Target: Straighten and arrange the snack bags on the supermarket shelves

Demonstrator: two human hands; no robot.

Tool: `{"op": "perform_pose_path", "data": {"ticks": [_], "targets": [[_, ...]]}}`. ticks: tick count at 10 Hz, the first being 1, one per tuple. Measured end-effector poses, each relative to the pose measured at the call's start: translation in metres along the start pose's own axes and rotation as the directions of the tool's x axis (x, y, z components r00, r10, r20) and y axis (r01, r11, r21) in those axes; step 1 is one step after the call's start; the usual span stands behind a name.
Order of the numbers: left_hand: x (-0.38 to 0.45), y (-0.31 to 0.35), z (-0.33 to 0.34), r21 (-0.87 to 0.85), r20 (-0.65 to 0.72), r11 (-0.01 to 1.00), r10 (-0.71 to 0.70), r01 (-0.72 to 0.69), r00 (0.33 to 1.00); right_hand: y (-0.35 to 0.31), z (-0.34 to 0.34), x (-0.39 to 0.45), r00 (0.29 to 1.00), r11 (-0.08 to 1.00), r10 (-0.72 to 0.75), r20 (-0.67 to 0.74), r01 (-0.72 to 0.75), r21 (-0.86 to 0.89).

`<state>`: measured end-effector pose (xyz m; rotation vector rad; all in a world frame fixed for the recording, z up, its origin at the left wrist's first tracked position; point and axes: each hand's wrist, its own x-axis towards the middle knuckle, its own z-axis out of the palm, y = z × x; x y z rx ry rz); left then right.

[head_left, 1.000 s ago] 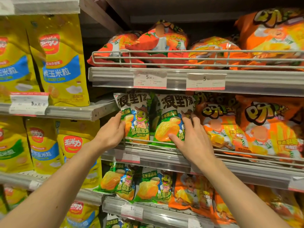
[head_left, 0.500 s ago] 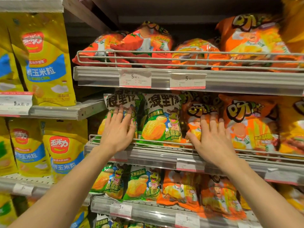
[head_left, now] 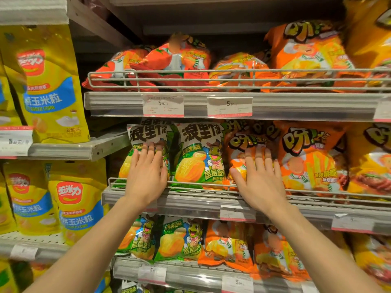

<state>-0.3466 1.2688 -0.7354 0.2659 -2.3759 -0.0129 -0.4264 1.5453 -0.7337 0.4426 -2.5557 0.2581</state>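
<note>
The step in hand looks like the pressing-back of the front row on the grey metal middle shelf with its white wire front rail [head_left: 211, 183]. The left hand [head_left: 146, 176] lies flat, fingers straight and together, against the green-and-black crinkled foil snack bag at the left end of that rail [head_left: 146, 134], while the right hand [head_left: 261, 178] lies just as flat and unclenched against the orange glossy snack bag [head_left: 239, 142] two places along the rail; neither hand grips anything. Between them stands a second green foil bag with a cartoon frog [head_left: 201, 157], upright and facing out, untouched. Both pressed bags sit behind the rail, leaning slightly; whether their lower edges are seated on the shelf is hard to tell, since the palms cover them. The next move probably calls for an even push so the faces line up with the middle bag, then a shift rightward along the rail to the larger orange bag with the chef figure [head_left: 309, 157].
</note>
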Motion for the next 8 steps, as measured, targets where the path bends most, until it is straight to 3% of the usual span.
{"op": "perform_pose_path", "data": {"ticks": [1, 2, 4, 6, 7, 8], "targets": [[-0.006, 0.009, -0.005, -0.130, -0.039, 0.991, 0.000, -0.005, 0.999, 0.004, -0.002, -0.003, 0.997, 0.994, -0.033, -0.067, 0.040, 0.101], [-0.012, 0.019, -0.011, -0.326, -0.106, 0.945, -0.027, -0.009, 0.994, 0.011, -0.005, -0.003, 0.985, 0.942, -0.039, -0.170, 0.093, 0.322], [-0.019, 0.037, -0.025, -0.629, -0.015, 0.776, -0.069, 0.044, 0.998, 0.013, -0.010, -0.017, 0.951, 0.828, 0.073, -0.301, 0.110, 0.550], [-0.009, 0.045, -0.064, -0.733, 0.138, 0.647, -0.159, 0.209, 0.978, 0.013, -0.041, -0.024, 0.974, 0.743, 0.212, -0.079, -0.108, 0.661], [-0.002, 0.052, -0.094, -0.759, 0.199, 0.587, -0.205, 0.283, 0.958, 0.014, -0.072, -0.025, 0.955, 0.661, 0.291, 0.055, -0.242, 0.710], [0.005, 0.064, -0.132, -0.744, 0.267, 0.543, -0.294, 0.390, 0.918, 0.015, -0.113, -0.026, 0.939, 0.660, 0.318, 0.133, -0.319, 0.680]]}}
